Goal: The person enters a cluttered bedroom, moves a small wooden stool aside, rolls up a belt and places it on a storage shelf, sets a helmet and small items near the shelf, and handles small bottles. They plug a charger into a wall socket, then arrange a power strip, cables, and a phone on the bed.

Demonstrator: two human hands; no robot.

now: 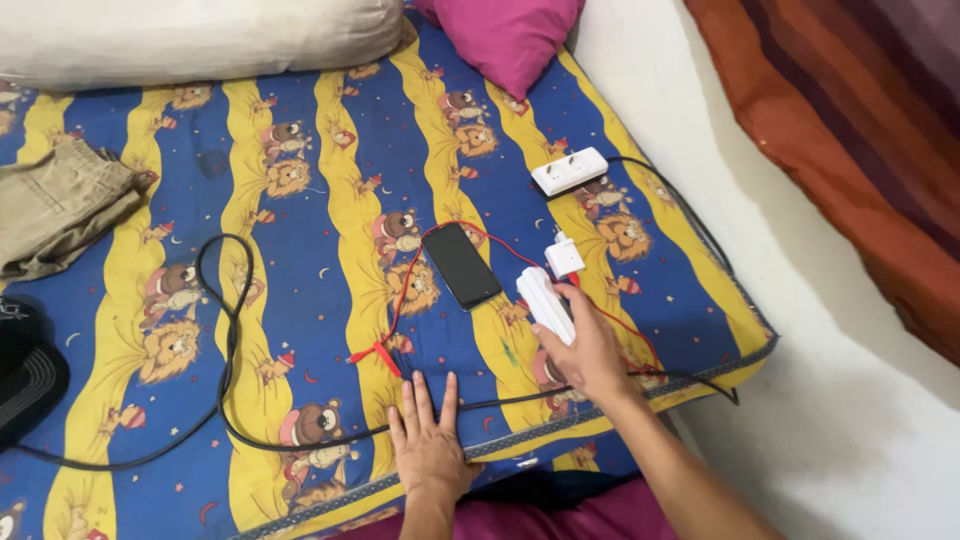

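Reaching across a patterned mattress [300,200] toward a white power block [543,303].

Stretching the right hand [590,355] far and leftward from the near right, forearm running diagonally, grip closing around the near end of the white power block lying near the mattress's right edge. Resting the left hand [432,445] palm down on the near edge of the mattress, fingers [412,405] straight and slightly spread, grip open and holding nothing, fingertips lying just beside a black cable [232,330] looping across the left half. Lying just left of the block, a black phone [461,265] face up, with a thin red wire [400,310] curving around it. Sitting just beyond the block, a small white plug adapter [564,256]; farther still, a white socket strip [569,171]. Lying at the far left, folded khaki cloth [55,205]; at the far edge, a cream pillow [190,35] and a magenta cushion [510,35].
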